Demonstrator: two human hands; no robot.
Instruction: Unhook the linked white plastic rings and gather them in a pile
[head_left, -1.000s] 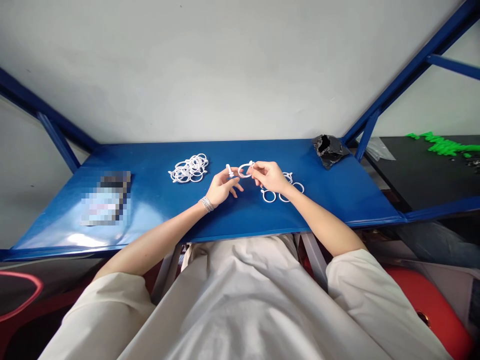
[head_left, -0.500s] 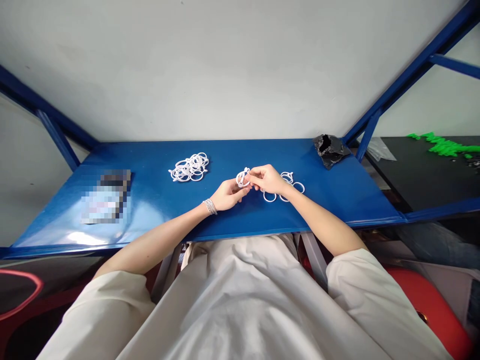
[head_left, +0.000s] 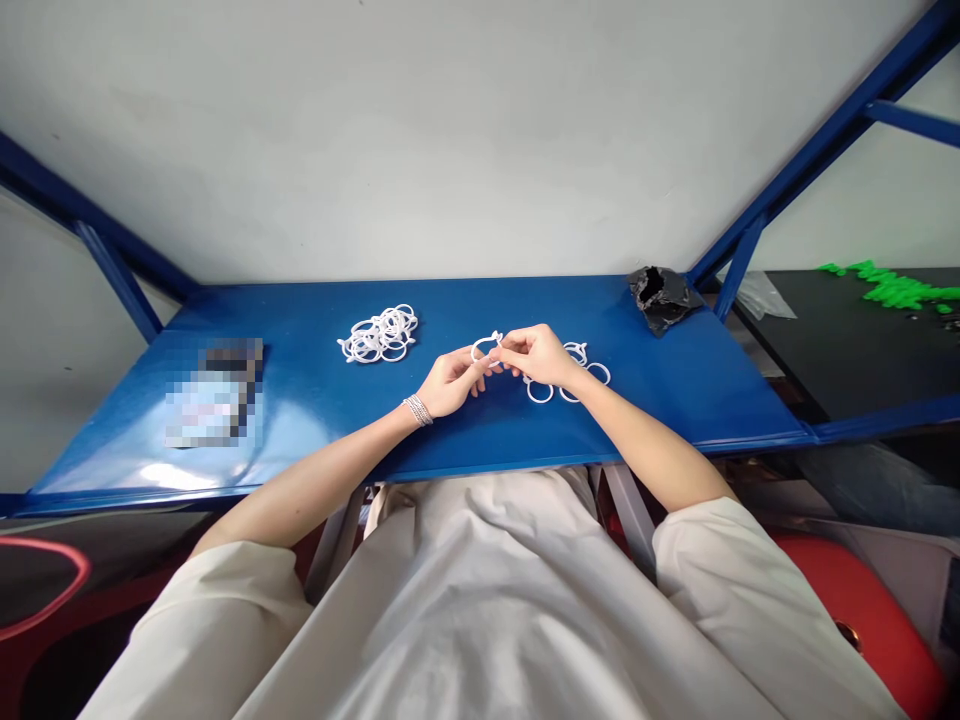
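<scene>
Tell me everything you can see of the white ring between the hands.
The thin white ring looks like plastic and has a small knob at its upper right. It stands roughly upright above the blue bench top, its right side pinched by the right hand, its lower edge at the left hand's fingertips.

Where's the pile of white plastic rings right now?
In the head view, the pile of white rings lies on the blue table, left of the left hand.

pixelated packet (head_left: 214, 393), white plastic rings (head_left: 577, 378) partly under right hand (head_left: 538, 355), green bits (head_left: 892, 290) too small to tell
</scene>
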